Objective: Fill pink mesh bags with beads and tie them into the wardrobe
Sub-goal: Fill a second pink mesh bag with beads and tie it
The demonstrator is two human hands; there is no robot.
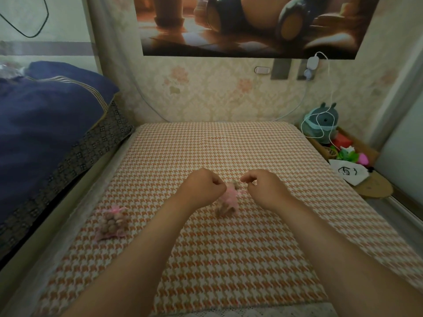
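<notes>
Between my two hands hangs a pink mesh bag (229, 199) with brown beads in its bottom, blurred. My left hand (202, 184) grips its top edge or drawstring with curled fingers. My right hand (263, 183) is curled just right of the bag, finger and thumb pinched near a pink string end; the string itself is too blurred to make out. A second pink mesh bag (113, 223), full of beads and drawn closed at the top, lies on the orange-and-white houndstooth mat (229, 259) to the left.
A navy quilt (45, 115) is piled on the left. At the right edge stand a grey plush toy (322, 122) with a white cable, coloured small items, a white pouch (350, 173) and a round cork mat (375, 187). Wallpapered wall behind.
</notes>
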